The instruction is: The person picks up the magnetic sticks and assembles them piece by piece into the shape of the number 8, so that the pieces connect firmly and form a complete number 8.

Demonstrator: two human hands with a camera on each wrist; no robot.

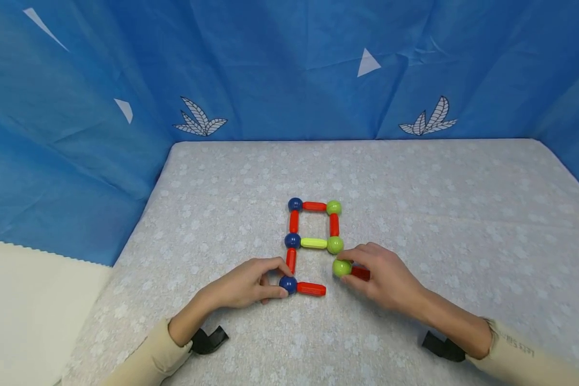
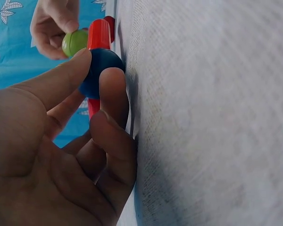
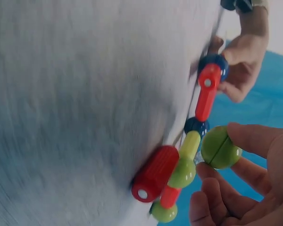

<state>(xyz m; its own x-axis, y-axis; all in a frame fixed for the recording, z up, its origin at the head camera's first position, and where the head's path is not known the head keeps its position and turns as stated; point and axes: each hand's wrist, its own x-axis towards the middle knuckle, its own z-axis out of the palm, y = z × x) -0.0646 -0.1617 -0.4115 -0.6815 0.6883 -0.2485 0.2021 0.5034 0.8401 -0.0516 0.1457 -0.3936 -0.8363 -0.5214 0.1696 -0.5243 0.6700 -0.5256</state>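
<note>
My left hand [image 1: 245, 283] pinches a dark blue ball [image 1: 288, 284] between thumb and fingers at the near-left corner of a figure of magnetic rods and balls. A red rod [image 1: 311, 289] juts right from that ball, its other end free. Another red rod [image 1: 291, 261] runs from it to the middle blue ball [image 1: 292, 240]. With thumb and fingertips, my right hand [image 1: 386, 276] pinches a green ball [image 3: 221, 147], just in front of the figure's middle green ball [image 1: 335, 245]. Partly hidden by this hand, a loose-looking red rod [image 3: 155, 174] lies on the cloth.
The figure's far part is a closed square: red rods [image 1: 314, 206], a yellow-green rod [image 1: 313, 243], a blue ball [image 1: 295, 205] and a green ball [image 1: 334, 207] at its far corners. A pale flowered cloth [image 1: 222, 203] covers the table. Blue curtain [image 1: 289, 69] hangs behind.
</note>
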